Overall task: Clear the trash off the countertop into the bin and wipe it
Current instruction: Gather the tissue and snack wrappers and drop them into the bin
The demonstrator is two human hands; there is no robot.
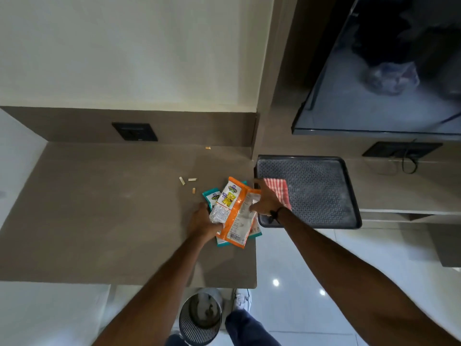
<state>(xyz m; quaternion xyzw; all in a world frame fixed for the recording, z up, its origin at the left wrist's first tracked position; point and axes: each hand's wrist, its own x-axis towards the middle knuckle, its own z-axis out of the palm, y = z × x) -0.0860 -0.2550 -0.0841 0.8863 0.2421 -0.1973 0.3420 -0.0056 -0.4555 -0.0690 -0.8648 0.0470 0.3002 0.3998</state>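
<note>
An orange snack wrapper (235, 213) lies on top of teal wrappers (211, 196) near the right edge of the brown countertop (99, 208). My left hand (203, 222) grips the stack from its left side. My right hand (267, 199) pinches the orange wrapper's right edge. Several small cigarette butts (182, 181) lie just left of the wrappers, and one more butt (208, 147) sits by the back wall. A round mesh bin (200, 318) stands on the floor below the counter's front edge. A red-and-white striped cloth (278, 192) lies on the tray behind my right hand.
A dark textured tray (321, 191) sits on the lower surface to the right of the counter. Black wall sockets (134, 131) are set in the backsplash. A television (374, 96) hangs at upper right, with a cable below it. My shoe (243, 299) stands beside the bin.
</note>
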